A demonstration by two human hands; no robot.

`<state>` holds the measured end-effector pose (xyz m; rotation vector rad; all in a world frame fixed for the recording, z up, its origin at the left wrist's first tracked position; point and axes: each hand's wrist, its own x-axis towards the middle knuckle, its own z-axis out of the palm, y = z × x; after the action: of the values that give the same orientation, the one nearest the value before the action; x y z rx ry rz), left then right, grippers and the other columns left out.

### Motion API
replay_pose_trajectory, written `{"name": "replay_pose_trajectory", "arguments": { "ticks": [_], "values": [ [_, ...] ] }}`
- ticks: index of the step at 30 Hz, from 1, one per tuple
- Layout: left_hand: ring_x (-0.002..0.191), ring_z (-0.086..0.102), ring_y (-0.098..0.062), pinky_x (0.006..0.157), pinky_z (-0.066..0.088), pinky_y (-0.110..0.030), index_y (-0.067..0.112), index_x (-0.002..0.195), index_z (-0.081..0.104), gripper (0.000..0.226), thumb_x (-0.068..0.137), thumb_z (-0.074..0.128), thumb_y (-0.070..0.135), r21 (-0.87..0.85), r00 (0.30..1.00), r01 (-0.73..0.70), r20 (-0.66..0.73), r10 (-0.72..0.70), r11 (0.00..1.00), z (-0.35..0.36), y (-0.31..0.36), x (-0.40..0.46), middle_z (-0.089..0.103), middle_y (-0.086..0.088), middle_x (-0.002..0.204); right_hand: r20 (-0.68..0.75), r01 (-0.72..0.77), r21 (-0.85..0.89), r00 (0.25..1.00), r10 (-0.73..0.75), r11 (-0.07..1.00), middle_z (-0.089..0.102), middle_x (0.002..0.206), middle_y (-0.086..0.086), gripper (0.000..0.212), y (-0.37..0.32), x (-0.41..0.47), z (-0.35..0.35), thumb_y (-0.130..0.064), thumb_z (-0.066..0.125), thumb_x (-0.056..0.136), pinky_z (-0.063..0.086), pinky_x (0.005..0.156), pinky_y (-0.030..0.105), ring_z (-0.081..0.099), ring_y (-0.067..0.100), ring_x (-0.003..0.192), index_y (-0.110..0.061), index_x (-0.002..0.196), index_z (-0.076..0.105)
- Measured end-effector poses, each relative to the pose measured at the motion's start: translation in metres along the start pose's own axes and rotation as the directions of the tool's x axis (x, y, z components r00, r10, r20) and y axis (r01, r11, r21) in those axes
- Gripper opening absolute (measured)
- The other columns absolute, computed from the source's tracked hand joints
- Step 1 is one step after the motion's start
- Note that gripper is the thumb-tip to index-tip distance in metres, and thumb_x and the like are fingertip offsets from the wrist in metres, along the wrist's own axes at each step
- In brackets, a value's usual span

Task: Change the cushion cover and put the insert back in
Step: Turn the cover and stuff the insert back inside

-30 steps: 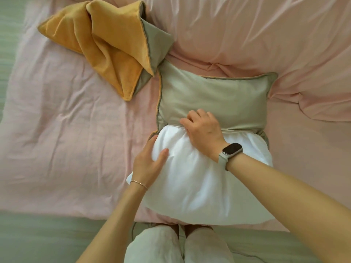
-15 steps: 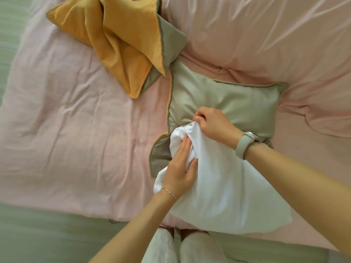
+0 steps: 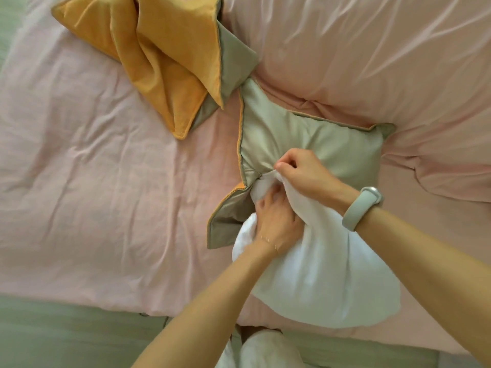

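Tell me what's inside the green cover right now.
The far part of the white insert is inside the green cover, bulging it. How deep it reaches is hidden. The left hand pushes it at the opening; the right hand pinches the edge.

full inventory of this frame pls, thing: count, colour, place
cushion cover: 1, sage green with orange piping, centre of bed, partly filled
cushion insert: 1, white, near bed edge, top end in the cover's opening
spare cushion cover: 1, mustard with grey-green reverse, crumpled, top left
duvet: 1, pale pink, spread over the bed
wristband: 1, pale grey, right wrist
bracelet: 1, thin gold, left wrist
left hand: grip on insert, pushing it in
right hand: pinches cover's opening edge
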<state>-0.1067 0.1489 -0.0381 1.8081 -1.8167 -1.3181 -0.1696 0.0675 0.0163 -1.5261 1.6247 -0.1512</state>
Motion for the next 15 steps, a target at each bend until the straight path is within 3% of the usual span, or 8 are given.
{"name": "replay_pose_trajectory", "arguments": {
  "ticks": [2, 4, 7, 10, 13, 15],
  "values": [
    [0.134, 0.020, -0.024, 0.104, 0.018, -0.036, 0.016, 0.142, 0.025, 0.048, 0.096, 0.032, 0.027, 0.098, 0.992, 0.098, 0.069, -0.105, 0.990, -0.001, -0.004, 0.026, 0.034, -0.006, 0.143, -0.033, -0.009, 0.000, 0.999, 0.009, 1.000, 0.052, 0.071, -0.008, 0.012, 0.003, -0.008, 0.007, -0.014, 0.051, 0.092, 0.030, 0.065, 0.020, 0.049, 0.012, 0.081, -0.013, 0.083, 0.059],
    [0.135, 0.020, -0.023, 0.106, 0.019, -0.037, 0.020, 0.143, 0.024, 0.049, 0.095, 0.028, 0.031, 0.069, 0.986, 0.139, 0.081, -0.145, 0.988, -0.001, -0.013, 0.035, 0.032, -0.006, 0.145, -0.100, 0.012, 0.028, 0.995, -0.009, 1.000, 0.054, 0.077, -0.003, 0.013, 0.008, -0.011, 0.002, -0.011, 0.050, 0.093, 0.030, 0.067, 0.021, 0.049, 0.013, 0.083, -0.012, 0.085, 0.060],
    [0.132, 0.027, -0.021, 0.102, 0.022, -0.035, 0.017, 0.134, 0.041, 0.059, 0.083, 0.021, 0.040, -0.098, 0.987, 0.155, -0.033, -0.159, 0.983, -0.009, -0.031, 0.017, 0.042, -0.005, 0.138, -0.075, 0.092, 0.040, 0.993, -0.089, 0.995, 0.053, 0.076, -0.006, 0.012, 0.017, -0.013, -0.008, -0.005, 0.049, 0.091, 0.036, 0.072, 0.024, 0.050, 0.016, 0.080, -0.010, 0.099, 0.056],
    [0.111, 0.051, -0.026, 0.091, 0.037, -0.033, 0.009, 0.116, 0.055, 0.054, 0.079, 0.036, 0.044, -0.268, 0.976, 0.076, -0.177, -0.126, 0.961, -0.033, -0.063, -0.002, 0.060, -0.005, 0.113, 0.002, 0.214, -0.155, 0.976, -0.217, 0.964, 0.061, 0.090, -0.001, 0.021, 0.035, -0.022, -0.006, -0.004, 0.050, 0.089, 0.043, 0.086, 0.037, 0.054, 0.022, 0.090, -0.008, 0.106, 0.061],
    [0.112, 0.051, -0.017, 0.096, 0.040, -0.029, 0.011, 0.122, 0.055, 0.057, 0.073, 0.047, 0.041, -0.348, 0.958, 0.078, -0.233, -0.167, 0.934, -0.054, -0.071, -0.019, 0.058, 0.001, 0.118, -0.187, 0.227, -0.262, 0.941, -0.281, 0.938, 0.065, 0.095, 0.010, 0.028, 0.061, -0.037, -0.006, -0.015, 0.044, 0.084, 0.047, 0.080, 0.047, 0.058, 0.033, 0.089, -0.006, 0.099, 0.066],
    [0.113, 0.053, -0.015, 0.097, 0.040, -0.028, 0.015, 0.120, 0.058, 0.041, 0.084, 0.051, 0.032, -0.423, 0.961, 0.094, -0.198, -0.194, 0.901, -0.059, -0.065, -0.023, 0.059, 0.006, 0.116, -0.304, 0.218, -0.296, 0.902, -0.308, 0.930, 0.064, 0.095, 0.010, 0.033, 0.076, -0.051, -0.003, -0.019, 0.039, 0.083, 0.048, 0.076, 0.045, 0.056, 0.031, 0.087, -0.006, 0.099, 0.066]
  ]
}}
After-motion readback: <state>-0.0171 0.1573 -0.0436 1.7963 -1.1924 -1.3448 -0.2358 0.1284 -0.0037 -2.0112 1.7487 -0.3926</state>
